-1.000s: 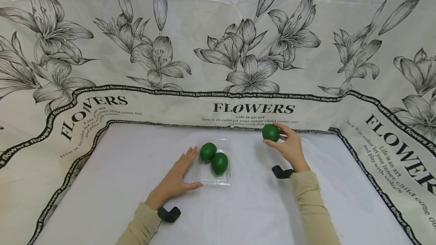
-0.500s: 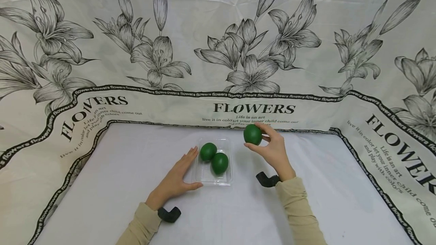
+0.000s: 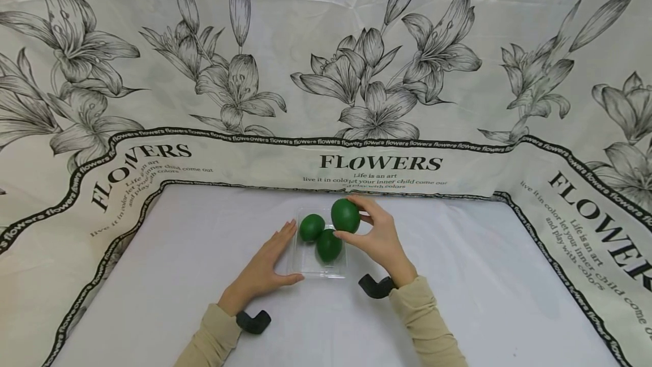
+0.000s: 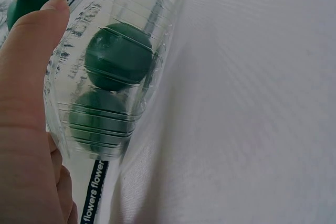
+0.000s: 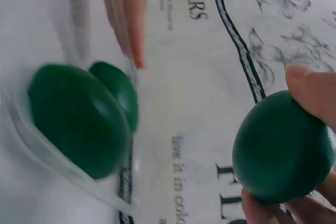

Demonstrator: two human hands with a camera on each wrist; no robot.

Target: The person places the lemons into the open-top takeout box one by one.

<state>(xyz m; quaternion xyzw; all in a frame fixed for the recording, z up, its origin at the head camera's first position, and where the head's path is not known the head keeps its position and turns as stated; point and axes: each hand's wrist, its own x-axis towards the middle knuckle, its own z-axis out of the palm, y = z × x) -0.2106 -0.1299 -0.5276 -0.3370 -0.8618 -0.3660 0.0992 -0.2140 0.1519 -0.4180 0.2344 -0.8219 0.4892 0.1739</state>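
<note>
In the head view, my right hand (image 3: 381, 240) pinches a smooth, dark green egg (image 3: 345, 216) between thumb and fingertips, over the back right corner of a clear plastic container (image 3: 304, 268). Two more green eggs lie inside the container: one at the back left (image 3: 312, 227), the other nearer the front (image 3: 329, 246). My left hand (image 3: 260, 268) rests along the container's left side, thumb spread toward its front corner, fingers straight. Through the ribbed wall in the left wrist view, both lying eggs show. The right wrist view has the held egg (image 5: 283, 148) beside the container.
A white cloth covers the table (image 3: 484, 299). Behind it hangs a fabric backdrop (image 3: 285, 72) with printed flowers and lettering. Each wrist carries a black mount, one on the left (image 3: 253, 321) and one on the right (image 3: 376, 286).
My right hand has carried the green egg leftward, from the right of the container to over its back right corner. The left hand and the container have stayed in place.
</note>
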